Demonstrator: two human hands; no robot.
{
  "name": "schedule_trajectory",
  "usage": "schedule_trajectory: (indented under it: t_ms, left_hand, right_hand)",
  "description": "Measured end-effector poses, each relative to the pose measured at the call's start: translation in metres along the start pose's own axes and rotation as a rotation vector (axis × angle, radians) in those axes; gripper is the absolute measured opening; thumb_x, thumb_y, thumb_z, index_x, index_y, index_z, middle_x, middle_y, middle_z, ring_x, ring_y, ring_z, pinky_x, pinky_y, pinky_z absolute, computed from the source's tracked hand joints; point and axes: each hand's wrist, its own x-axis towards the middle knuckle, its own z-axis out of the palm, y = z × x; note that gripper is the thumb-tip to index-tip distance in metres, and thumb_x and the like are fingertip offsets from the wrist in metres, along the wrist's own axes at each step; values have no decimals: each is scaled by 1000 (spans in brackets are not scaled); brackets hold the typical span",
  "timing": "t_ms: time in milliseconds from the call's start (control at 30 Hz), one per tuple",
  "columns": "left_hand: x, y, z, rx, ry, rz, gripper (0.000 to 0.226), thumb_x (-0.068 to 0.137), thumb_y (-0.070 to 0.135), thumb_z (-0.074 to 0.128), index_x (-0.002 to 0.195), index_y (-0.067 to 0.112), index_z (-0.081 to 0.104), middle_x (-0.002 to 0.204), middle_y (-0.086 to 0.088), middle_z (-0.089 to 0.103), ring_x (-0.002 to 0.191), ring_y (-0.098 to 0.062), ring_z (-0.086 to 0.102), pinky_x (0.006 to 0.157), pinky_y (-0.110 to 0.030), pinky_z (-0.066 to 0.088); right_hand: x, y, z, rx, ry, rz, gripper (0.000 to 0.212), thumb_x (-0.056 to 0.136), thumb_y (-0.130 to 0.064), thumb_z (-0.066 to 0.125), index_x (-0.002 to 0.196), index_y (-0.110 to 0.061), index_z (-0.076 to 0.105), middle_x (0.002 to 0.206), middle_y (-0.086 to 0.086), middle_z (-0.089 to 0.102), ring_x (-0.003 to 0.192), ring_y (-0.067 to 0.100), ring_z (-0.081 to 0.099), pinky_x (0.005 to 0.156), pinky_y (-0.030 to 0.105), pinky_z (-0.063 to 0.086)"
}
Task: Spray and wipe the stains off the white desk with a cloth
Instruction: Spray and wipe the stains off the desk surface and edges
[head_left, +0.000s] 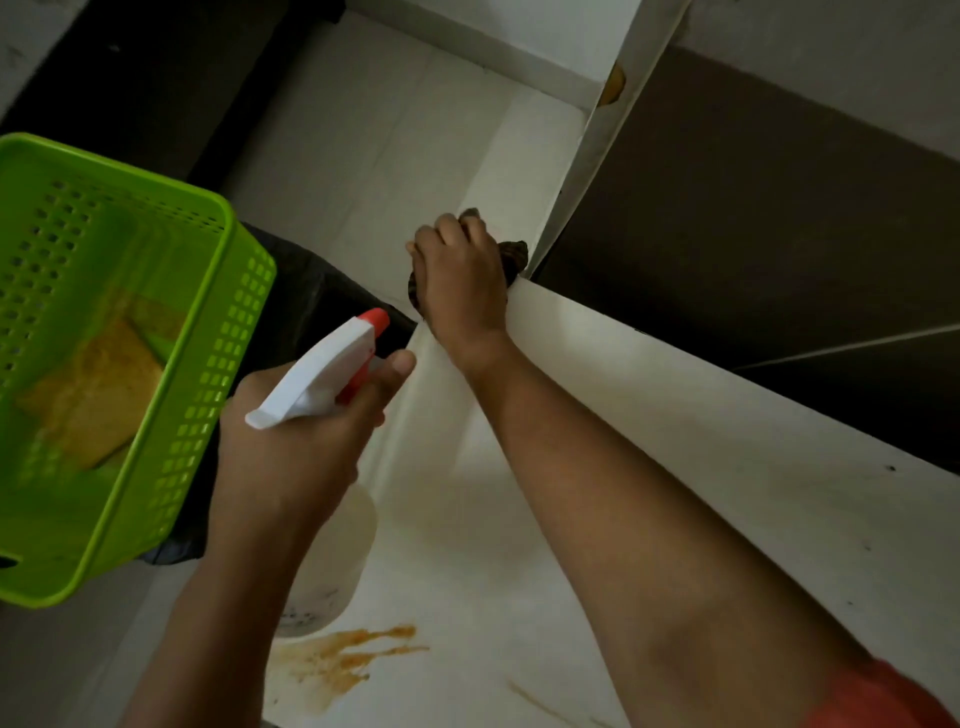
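The right hand (460, 275) has its fingers curled on the dark cloth (511, 254), pressing it to the surface (467, 519). The left hand (291, 447) grips the spray bottle (322, 374), kept ready; an orange stain (337, 660) lies well behind both.

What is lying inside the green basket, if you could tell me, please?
Inside the green basket lies a yellow-orange folded cloth or sponge, flat on the floor of it. What lies beneath that piece cannot be seen.
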Motion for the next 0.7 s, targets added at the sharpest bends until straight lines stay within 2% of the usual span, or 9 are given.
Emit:
schedule_trajectory:
  t_ms: [67, 167, 267, 367, 433, 500, 533, 600, 700]
  left_hand:
    - [2, 7, 8, 7, -1, 15, 30, 61, 67, 59, 79, 43, 58, 59, 5, 66, 42, 2, 58, 40, -5, 40]
    - [3, 16, 21, 61, -24, 78, 41, 68, 65, 60, 82, 26, 63, 61, 0, 66, 45, 2, 58, 44, -5, 41]
    - [4, 24, 36, 64, -48, 123, 52, 70, 64, 61, 106, 28, 69, 78, -6, 71, 47, -7, 58, 43, -6, 41]
    - [1, 33, 52, 66, -64, 104, 76, 66, 65, 59, 128, 22, 65, 98, -8, 72, 62, -13, 57, 41, -5, 40]
    - [-4, 40, 61, 56, -77, 82, 80, 64, 68, 58, 131, 23, 62, 103, -8, 71, 70, -17, 59, 47, -10, 39]
    - [-11, 45, 72, 52, -96, 65, 72, 65, 68, 57, 124, 28, 60, 97, -4, 69, 69, -16, 59, 51, -14, 37]
    - [-14, 46, 79, 58, -106, 55, 57, 68, 67, 59, 115, 35, 58, 89, 0, 66, 65, -15, 58, 49, -13, 37]
    - [-22, 52, 90, 83, -118, 37, 28, 77, 60, 65, 90, 45, 45, 77, 9, 58, 59, -11, 55, 42, -9, 38]
    - [-33, 58, 107, 130, -158, 51, 34, 81, 58, 66, 78, 44, 35, 74, 14, 55, 59, -11, 55, 47, -16, 37]
  right_hand:
    - [-1, 4, -5, 17, -6, 33, 14, 97, -23, 62, 98, -11, 70, 97, 7, 67, 90, 25, 57, 78, 35, 51]
    - [-6, 7, -13, 57, -15, 188, 18, 98, -26, 58, 105, -13, 68, 102, 6, 65, 93, 22, 56, 79, 29, 44]
    - [-6, 28, -27, 53, 9, 424, 26, 101, -31, 51, 101, -13, 69, 97, 7, 66, 92, 24, 56, 77, 31, 41]
    - [-16, 52, -44, -49, -85, 396, 33, 103, -35, 44, 103, -13, 69, 102, 6, 66, 101, 21, 54, 88, 34, 41]
    - [-27, 66, -53, -55, -56, 319, 28, 100, -29, 51, 97, -9, 71, 99, 8, 68, 99, 23, 57, 85, 36, 46]
    - [-42, 83, -59, -49, 19, 311, 20, 94, -21, 63, 87, -5, 72, 87, 10, 68, 85, 26, 61, 69, 37, 54]
    - [-50, 92, -63, -53, 40, 324, 19, 93, -20, 65, 84, -5, 72, 82, 10, 68, 79, 27, 62, 62, 37, 55]
    - [-61, 108, -71, -78, 54, 335, 21, 93, -21, 63, 83, -5, 71, 78, 11, 68, 74, 27, 61, 58, 36, 53]
    - [-77, 129, -84, -90, 82, 323, 30, 95, -25, 53, 81, -6, 71, 75, 10, 67, 71, 26, 60, 59, 35, 52]
